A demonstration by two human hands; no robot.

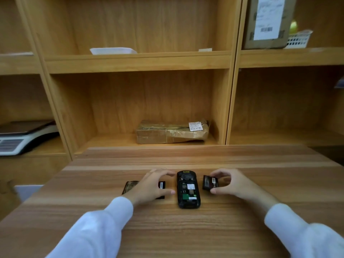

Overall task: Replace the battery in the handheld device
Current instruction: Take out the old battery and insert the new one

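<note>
The black handheld device (188,189) lies back-up, compartment uncovered, on the wooden desk (186,229). Right of it, the right hand (229,183) pinches a black rectangular battery (209,183). Left of it, the left hand (153,185) hovers spread, grasping nothing, over another black battery (161,185).

head cam | looks fwd+down | near table (186,229) | shelves (137,62) behind | single view

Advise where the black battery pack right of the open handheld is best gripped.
Grip the black battery pack by its two short ends, from above and its right. It sits tilted off the wooden table in the right hand, so those ends are exposed.
</note>
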